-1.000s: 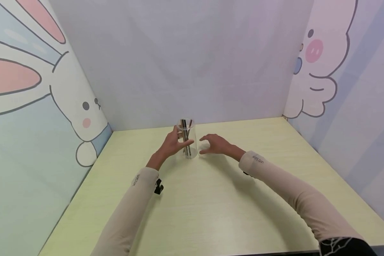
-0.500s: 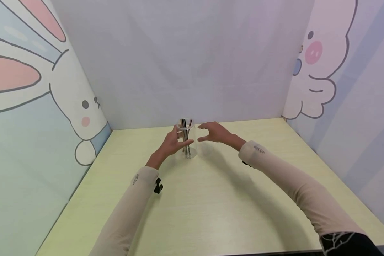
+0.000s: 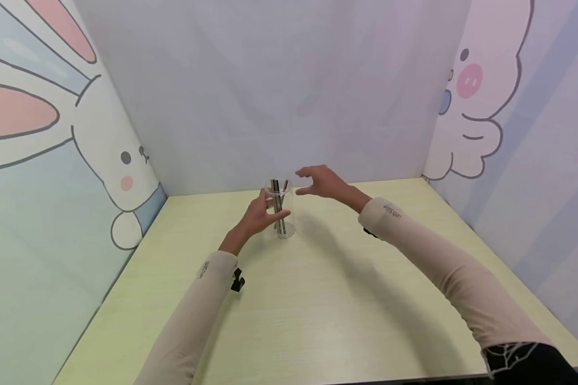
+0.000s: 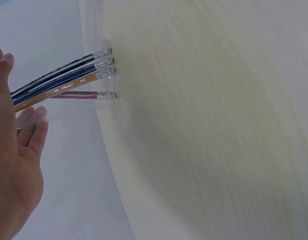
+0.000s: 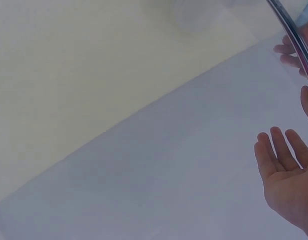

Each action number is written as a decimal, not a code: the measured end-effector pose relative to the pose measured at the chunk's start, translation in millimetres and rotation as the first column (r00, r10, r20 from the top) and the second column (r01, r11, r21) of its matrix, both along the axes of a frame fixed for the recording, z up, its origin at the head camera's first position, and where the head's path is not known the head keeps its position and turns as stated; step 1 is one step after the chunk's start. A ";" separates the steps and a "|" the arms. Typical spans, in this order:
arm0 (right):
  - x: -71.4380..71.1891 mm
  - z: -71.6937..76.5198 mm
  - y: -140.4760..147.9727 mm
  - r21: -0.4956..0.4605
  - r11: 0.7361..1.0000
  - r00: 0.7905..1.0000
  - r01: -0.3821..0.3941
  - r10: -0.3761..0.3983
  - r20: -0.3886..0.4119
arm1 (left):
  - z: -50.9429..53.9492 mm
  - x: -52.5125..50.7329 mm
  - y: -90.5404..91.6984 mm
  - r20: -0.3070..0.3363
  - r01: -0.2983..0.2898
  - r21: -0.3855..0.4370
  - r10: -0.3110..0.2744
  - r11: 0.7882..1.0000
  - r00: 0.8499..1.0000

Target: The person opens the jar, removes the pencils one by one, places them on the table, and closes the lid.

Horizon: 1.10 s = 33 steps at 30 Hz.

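A clear cylindrical cup (image 3: 290,214) stands upright at the back middle of the table, with several pencils (image 3: 278,206) inside. My left hand (image 3: 257,215) grips the cup from its left side, thumb across the front. In the left wrist view, the pencils (image 4: 68,82) show dark, orange and red barrels, eraser ends at the cup's base, beside the left hand (image 4: 16,165). Raised to the right of the cup's rim, my right hand (image 3: 325,182) has its fingers apart and holds nothing. The right wrist view shows the right hand (image 5: 289,185) with spread fingers, apart from the pencils (image 5: 294,37).
A pale wooden table (image 3: 289,310) spans the view, its back edge against a plain light wall (image 3: 279,96). Side panels carry a cartoon rabbit (image 3: 111,160) on the left and a pink-nosed figure (image 3: 481,107) on the right. A black strap piece (image 3: 237,280) is at the left cuff.
From low beside the cup, my right hand has risen to about the height of its rim, fingers still apart. The left hand and the cup have stayed in place.
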State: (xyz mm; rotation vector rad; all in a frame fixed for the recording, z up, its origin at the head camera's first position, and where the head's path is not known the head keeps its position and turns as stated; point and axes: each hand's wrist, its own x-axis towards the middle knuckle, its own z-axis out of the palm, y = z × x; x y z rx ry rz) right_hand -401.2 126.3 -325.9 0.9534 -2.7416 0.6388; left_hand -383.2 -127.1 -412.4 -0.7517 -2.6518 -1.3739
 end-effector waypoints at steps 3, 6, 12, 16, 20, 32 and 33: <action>-1.0 9.7 -1.5 -0.017 1.000 1.000 0.008 -0.008 -0.002 | 0.8 -0.3 -0.1 0.002 0.004 0.005 -0.004 1.000 1.000; -0.5 18.4 -3.9 -0.036 0.999 1.000 0.002 -0.002 -0.004 | 0.9 -0.2 -0.2 0.005 0.005 0.005 -0.005 1.000 1.000; 0.8 29.3 -9.5 -0.038 0.999 0.999 -0.023 0.022 -0.027 | 2.1 0.4 0.7 0.018 0.002 0.006 -0.002 1.000 1.000; 2.0 33.5 -13.9 -0.047 0.999 0.999 -0.023 0.022 -0.029 | 1.5 0.1 1.2 0.025 0.011 0.020 -0.011 1.000 1.000; 3.9 37.0 -19.4 -0.056 0.998 0.998 -0.038 0.036 -0.042 | 1.8 0.2 0.7 0.027 0.011 0.021 -0.011 1.000 1.000; 6.6 29.7 -39.9 -0.086 0.993 0.996 -0.085 0.083 -0.020 | 1.8 -0.1 0.4 0.024 0.039 0.048 -0.040 0.998 0.999; 6.2 28.7 -41.2 -0.084 0.993 0.996 -0.085 0.083 -0.019 | 1.5 0.1 0.4 0.023 0.040 0.050 -0.041 0.998 0.999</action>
